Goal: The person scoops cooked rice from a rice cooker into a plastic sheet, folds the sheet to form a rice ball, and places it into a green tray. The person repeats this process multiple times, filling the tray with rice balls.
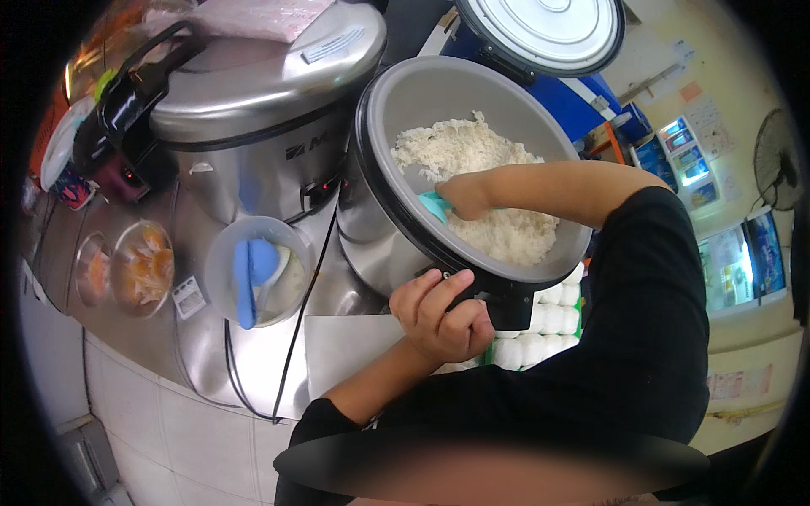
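Observation:
A large steel rice cooker (380, 253) stands open and tilted, cooked white rice (500, 234) heaped in its grey inner pot (538, 120). My right hand (468, 195) is inside the pot, closed around a turquoise rice scoop (434, 207) at the rice; part of the scoop is hidden by the hand. With its fingers curled, my left hand (443, 316) grips the black handle (506, 310) on the cooker's near side, below the rim. The cooker's round lid (550, 25) is raised behind the pot.
A second, closed steel cooker (266, 95) stands to the left. Before it are a plastic tub (218, 294) with blue and clear utensils, and bowls of orange-and-white food (147, 272). Black cables (310, 284) cross the steel counter (196, 341). White rounded items (547, 319) lie beneath the handle.

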Demonstrator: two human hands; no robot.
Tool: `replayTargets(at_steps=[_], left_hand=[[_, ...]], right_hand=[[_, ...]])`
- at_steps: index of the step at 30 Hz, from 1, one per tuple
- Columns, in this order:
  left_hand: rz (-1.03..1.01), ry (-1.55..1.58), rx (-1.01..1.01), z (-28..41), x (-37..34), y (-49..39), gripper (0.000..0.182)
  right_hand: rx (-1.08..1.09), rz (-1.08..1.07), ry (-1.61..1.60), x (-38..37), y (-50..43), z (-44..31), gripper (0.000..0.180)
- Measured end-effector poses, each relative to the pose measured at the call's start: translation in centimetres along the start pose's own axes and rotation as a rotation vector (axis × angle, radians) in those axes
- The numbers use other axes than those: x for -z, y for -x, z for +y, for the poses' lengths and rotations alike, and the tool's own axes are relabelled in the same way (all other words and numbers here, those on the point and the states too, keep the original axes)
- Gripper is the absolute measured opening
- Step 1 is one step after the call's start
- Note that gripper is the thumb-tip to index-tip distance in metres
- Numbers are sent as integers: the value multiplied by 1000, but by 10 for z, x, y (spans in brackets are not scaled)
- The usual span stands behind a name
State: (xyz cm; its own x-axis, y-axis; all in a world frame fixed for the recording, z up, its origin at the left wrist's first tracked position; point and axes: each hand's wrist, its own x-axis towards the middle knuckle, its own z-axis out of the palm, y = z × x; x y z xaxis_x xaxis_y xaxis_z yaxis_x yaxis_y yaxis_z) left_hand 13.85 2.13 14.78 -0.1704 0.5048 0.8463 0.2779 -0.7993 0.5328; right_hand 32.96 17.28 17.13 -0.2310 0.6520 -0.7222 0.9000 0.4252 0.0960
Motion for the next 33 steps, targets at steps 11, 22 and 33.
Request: replayTargets(at_steps=[11, 22, 33], left_hand=[[-209, 15, -20, -3, 20, 5, 18], [-278, 26, -64, -5, 25, 0, 24], [-199, -32, 2, -1, 18, 3, 14]], right_hand=[[130, 36, -278, 56, 107, 30, 35], [-5, 236, -308, 16, 2, 27, 34], [-10, 205, -554, 31, 157, -43, 28]])
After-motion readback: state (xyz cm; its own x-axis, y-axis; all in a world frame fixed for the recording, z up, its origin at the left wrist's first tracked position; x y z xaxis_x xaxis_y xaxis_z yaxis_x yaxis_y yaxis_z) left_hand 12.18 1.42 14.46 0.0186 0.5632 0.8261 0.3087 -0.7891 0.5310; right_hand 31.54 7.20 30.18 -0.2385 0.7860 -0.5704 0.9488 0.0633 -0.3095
